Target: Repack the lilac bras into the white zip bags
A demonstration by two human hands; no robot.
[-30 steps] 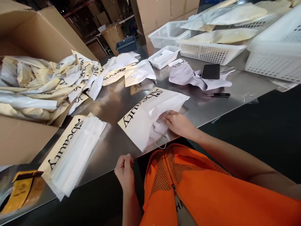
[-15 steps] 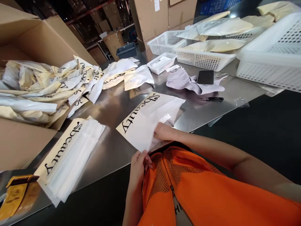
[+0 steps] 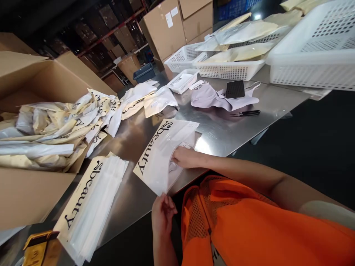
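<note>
A white and cream packaging bag (image 3: 155,155) printed "Sbeauty" lies slanted on the metal table in front of me, its mouth facing right. My left hand (image 3: 163,211) pinches the near corner of that mouth between thumb and finger. Inside the opening is my right hand (image 3: 185,157), its fingertips hidden by the bag. Pale fabric (image 3: 174,167) shows at the mouth under the right hand; how far it reaches inside cannot be seen.
Left are a stack of flat bags (image 3: 91,207) and a carton (image 3: 30,192) heaped with filled bags (image 3: 52,122). A lilac bra (image 3: 206,96), a black phone (image 3: 235,89), thread snips (image 3: 245,113) and white baskets (image 3: 230,70) stand beyond. The table edge (image 3: 244,142) runs along the right.
The view has shifted, so most things sit lower in it. My right hand has moved left, deeper into the bag's mouth. My left hand still pinches the near corner.
</note>
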